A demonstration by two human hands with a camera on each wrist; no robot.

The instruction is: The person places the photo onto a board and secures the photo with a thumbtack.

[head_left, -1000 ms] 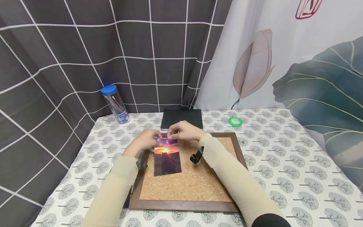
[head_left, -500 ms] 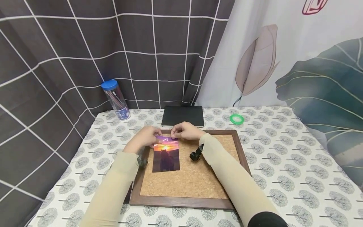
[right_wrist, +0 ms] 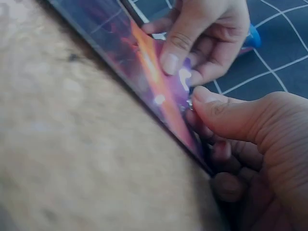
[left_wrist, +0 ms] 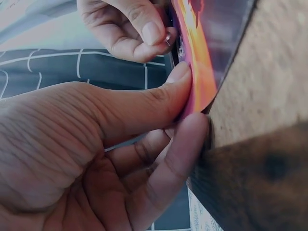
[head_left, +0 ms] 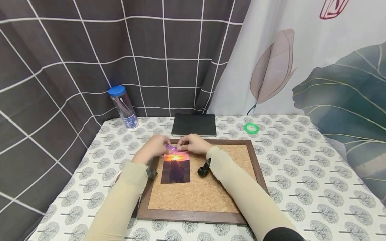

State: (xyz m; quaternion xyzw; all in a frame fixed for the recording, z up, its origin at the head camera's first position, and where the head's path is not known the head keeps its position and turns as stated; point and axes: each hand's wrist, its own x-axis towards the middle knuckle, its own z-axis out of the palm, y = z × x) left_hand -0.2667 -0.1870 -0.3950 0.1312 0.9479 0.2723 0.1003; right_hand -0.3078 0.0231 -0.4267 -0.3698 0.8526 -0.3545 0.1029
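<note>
A glossy photo (head_left: 176, 170) of a dark animal against a sunset lies over the upper left of a wood-framed cork board (head_left: 208, 190). My left hand (head_left: 155, 146) pinches the photo's top edge between thumb and fingers, bending it upward. Close beside it, my right hand (head_left: 194, 144) is at the same edge, thumb against finger. Between those fingertips the left wrist view shows a tiny clear push pin (left_wrist: 168, 37) with a thin metal point. In the right wrist view, the purple top of the photo (right_wrist: 178, 86) curls up near both hands.
Behind the board lies a black notebook (head_left: 194, 125). A clear jar with a blue lid (head_left: 123, 107) stands at the back left, and a green ring (head_left: 251, 128) lies at the back right. Curtains hang behind the tree-patterned tablecloth (head_left: 301, 167).
My right hand has shifted slightly left and nearer my left hand along the photo's top edge. The left hand stays on the photo, whose top is bent up more than a second ago.
</note>
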